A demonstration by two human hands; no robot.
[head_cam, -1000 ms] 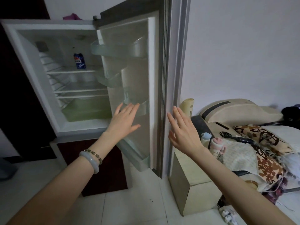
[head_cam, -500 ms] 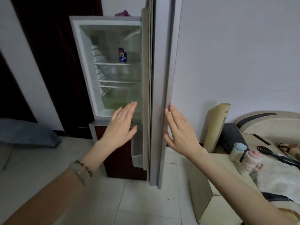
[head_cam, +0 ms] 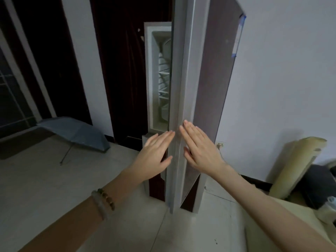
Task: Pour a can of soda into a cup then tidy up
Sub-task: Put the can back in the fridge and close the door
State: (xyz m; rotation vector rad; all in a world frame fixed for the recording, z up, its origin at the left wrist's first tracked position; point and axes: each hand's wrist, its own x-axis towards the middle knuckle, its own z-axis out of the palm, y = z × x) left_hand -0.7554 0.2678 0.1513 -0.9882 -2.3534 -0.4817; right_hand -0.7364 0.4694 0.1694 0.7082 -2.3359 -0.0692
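The fridge door [head_cam: 181,88] stands edge-on in the middle of the head view, swung nearly across the opening. Only a narrow strip of the white fridge interior [head_cam: 163,79] with its shelves shows to the left of it. The soda can is hidden behind the door. My left hand [head_cam: 156,153] has straight fingers beside the door's inner edge. My right hand [head_cam: 198,148] lies flat with straight fingers against the door's outer face. Neither hand holds anything. No cup is in view.
A blue open umbrella [head_cam: 72,131] lies on the tiled floor at the left. A rolled beige mat [head_cam: 298,164] leans on the wall at the right, next to dark clutter. A dark wooden door [head_cam: 123,70] stands behind the fridge.
The fridge door has swung further toward shut and the view has moved left. The soda can on the shelf has gone out of sight. Both hands have stayed at the door's edge.
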